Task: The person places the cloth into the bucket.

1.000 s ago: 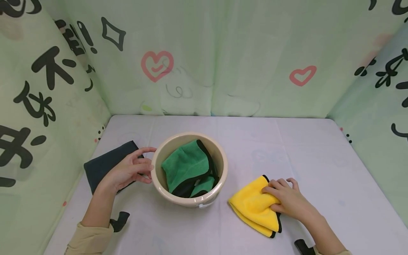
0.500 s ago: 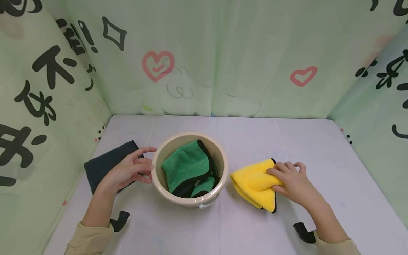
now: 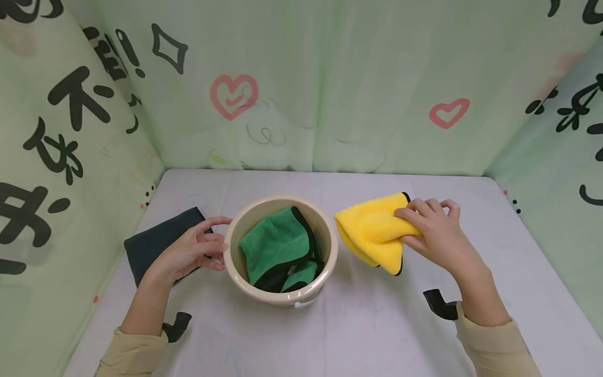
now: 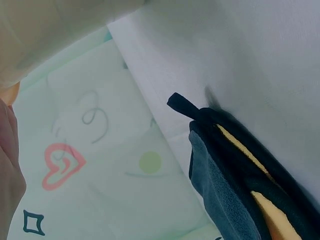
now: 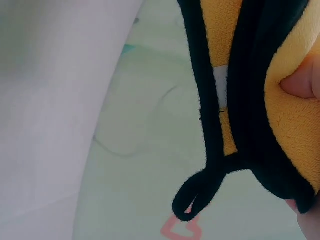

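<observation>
My right hand [image 3: 435, 230] pinches a folded yellow cloth [image 3: 369, 225] with black edging, held above the table to the right of the bucket. In the right wrist view, the cloth's black trim and hanging loop [image 5: 200, 192] show, with a fingertip [image 5: 302, 82] pressed into the yellow pile. My left hand [image 3: 190, 251] rests its fingers against the left side of a cream bucket [image 3: 328, 230]. Inside the bucket lies a green cloth [image 3: 278, 243] with black edging. Only a sliver of the left hand [image 4: 9, 165] appears in the left wrist view.
A folded dark cloth [image 3: 160, 241] lies left of the bucket, partly behind the left hand; yellow shows between its folds [image 4: 275, 215] in the left wrist view. The white-covered table [image 3: 438, 201] meets printed green curtains [image 3: 358, 104] on three sides.
My right hand has raised the yellow cloth off the table and moved it away from me, beside the bucket's rim. The left hand and the bucket have stayed in place.
</observation>
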